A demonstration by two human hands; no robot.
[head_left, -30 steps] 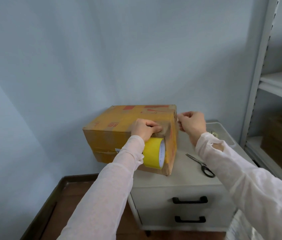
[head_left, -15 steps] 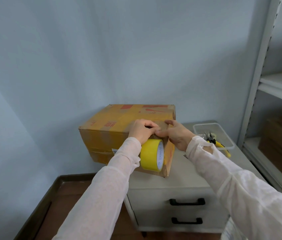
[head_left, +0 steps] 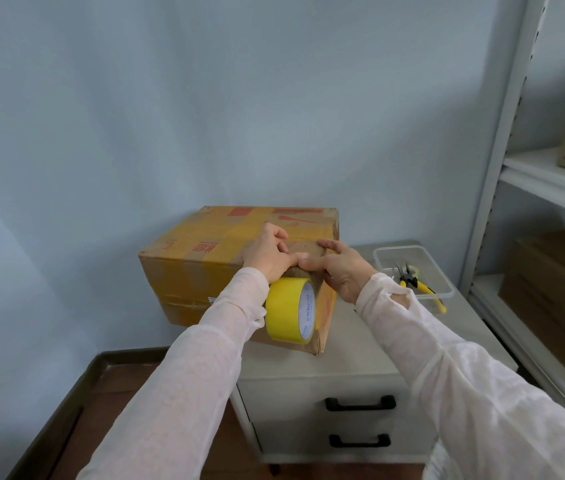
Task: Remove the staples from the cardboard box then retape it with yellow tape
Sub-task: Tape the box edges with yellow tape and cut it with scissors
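Right hand now presses flat-fingered beside left hand gripping cardboard box corner, yellow tape axis sideways

Your cardboard box sat on the left of the drawer cabinet, overhanging its left edge. Your left hand and right hand met at the box's near top edge, with the tape roll just below the left. To the right, a plastic tray held pliers. Shelving stood farther right.

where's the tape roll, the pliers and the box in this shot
yellow tape roll [head_left: 286, 306], head view, yellow outer band
pliers [head_left: 423, 288], head view, yellow handle
cardboard box [head_left: 198, 271], head view, left front face
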